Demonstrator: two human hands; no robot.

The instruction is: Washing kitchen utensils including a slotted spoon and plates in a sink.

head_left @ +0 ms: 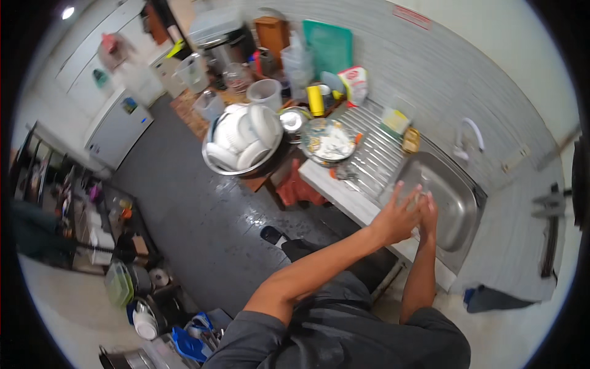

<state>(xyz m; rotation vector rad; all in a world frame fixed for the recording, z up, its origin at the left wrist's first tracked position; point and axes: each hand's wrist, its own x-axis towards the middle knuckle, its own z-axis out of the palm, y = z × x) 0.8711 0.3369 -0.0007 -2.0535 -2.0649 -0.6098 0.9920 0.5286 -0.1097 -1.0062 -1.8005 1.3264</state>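
Over the near edge of the metal sink (458,206) my two hands meet. My left hand (395,216) has its fingers stretched out and apart, and its fingertips reach toward my other hand. My right hand (429,215) is upright against it, fingers extended and partly overlapped by the left. I see nothing held in either hand. A curved white tap (472,132) rises behind the basin. Beside the basin's far left corner sit a yellow sponge (411,140) and a clear tub (395,120) with something yellow in it.
Left of the sink lies a ribbed drainboard (373,138), with a bowl of food scraps (330,140) at its edge. A large metal basin (228,171) piled with white dishes stands on a wooden table. A red bag (299,189) hangs below; the grey floor (203,227) looks wet.
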